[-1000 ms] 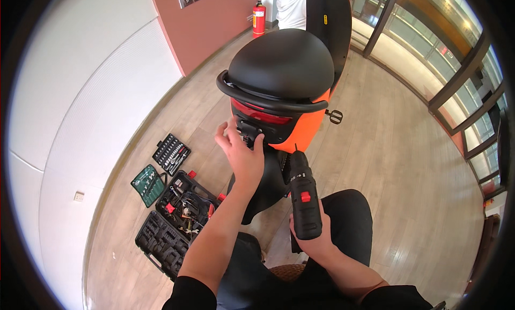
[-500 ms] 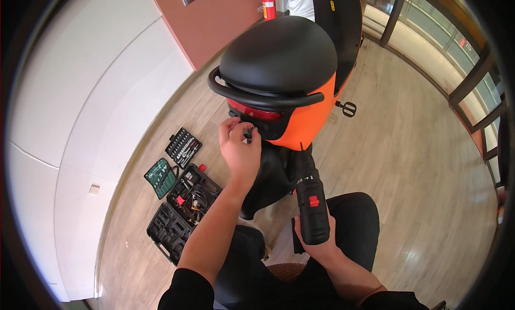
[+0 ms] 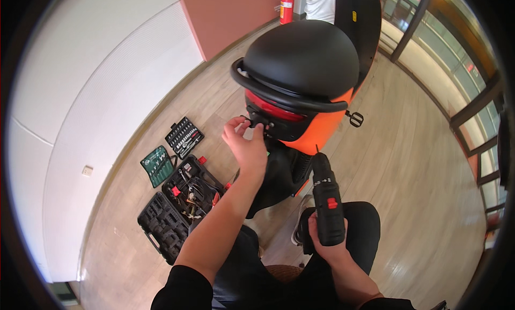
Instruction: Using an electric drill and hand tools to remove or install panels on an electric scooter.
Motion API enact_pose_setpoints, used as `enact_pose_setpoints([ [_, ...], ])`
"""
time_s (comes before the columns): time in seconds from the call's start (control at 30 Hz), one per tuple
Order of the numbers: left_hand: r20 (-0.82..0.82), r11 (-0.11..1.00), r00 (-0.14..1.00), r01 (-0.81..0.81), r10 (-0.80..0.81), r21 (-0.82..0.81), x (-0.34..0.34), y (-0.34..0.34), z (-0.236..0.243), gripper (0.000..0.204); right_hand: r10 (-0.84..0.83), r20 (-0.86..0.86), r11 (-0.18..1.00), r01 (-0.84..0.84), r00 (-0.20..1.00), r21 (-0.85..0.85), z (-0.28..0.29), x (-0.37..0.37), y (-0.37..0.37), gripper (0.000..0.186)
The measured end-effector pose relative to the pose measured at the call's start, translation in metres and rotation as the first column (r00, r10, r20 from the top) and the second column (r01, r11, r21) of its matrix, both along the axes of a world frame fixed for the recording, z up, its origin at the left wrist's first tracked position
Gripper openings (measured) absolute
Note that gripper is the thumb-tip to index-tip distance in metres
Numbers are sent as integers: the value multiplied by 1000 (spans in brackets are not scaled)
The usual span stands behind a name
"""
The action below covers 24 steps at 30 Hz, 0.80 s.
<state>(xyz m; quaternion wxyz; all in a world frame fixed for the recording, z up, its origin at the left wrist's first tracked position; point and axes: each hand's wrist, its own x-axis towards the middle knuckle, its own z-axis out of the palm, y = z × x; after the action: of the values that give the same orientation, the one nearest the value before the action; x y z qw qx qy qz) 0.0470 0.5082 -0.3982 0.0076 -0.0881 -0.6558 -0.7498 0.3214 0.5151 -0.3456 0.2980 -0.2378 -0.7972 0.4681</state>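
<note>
An orange scooter (image 3: 316,132) with a black seat (image 3: 303,57) stands in front of me, its rear toward me. Under the seat curve a black grab rail (image 3: 289,99) and a red tail light (image 3: 273,107). My left hand (image 3: 247,143) is at the black panel below the light, thumb and fingers pinched on a small black part (image 3: 251,120); its exact kind is unclear. In my right hand (image 3: 328,240) is a black cordless drill (image 3: 327,202) with a red switch, its thin bit pointing up and away, apart from the scooter. The fingers are partly hidden behind the grip.
On the wooden floor at left lie an open black toolbox (image 3: 163,224) with tools, a green tool pouch (image 3: 158,166) and an open socket set (image 3: 185,138). A red fire extinguisher (image 3: 286,9) stands by the far wall. Windows (image 3: 450,57) line the right side.
The view has shifted, so the scooter sits farther right and slightly lower in it. My left hand remains at the rear panel, its fingers slightly repositioned; the drill is still held.
</note>
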Motion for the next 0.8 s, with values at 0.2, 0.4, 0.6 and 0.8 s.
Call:
enact_pose_setpoints([
  [0.2, 203, 998, 977, -59, 64, -30, 5, 2, 5, 55, 40, 121, 875, 24, 992, -484, 36, 1, 4, 18],
  [0.4, 642, 934, 740, -50, -203, 353, -10, -14, 22, 57, 145, 241, 854, 1, 960, -521, 106, -39, -10, 49],
  [0.6, 632, 872, 695, -15, -342, 489, -18, -17, 16, 38, 216, 456, 920, -23, 864, -392, 171, -97, -32, 41],
  [0.8, 686, 896, 631, 34, -362, 442, -27, -28, 11, 39, 222, 705, 967, -62, 674, -246, 212, -195, -56, 24],
])
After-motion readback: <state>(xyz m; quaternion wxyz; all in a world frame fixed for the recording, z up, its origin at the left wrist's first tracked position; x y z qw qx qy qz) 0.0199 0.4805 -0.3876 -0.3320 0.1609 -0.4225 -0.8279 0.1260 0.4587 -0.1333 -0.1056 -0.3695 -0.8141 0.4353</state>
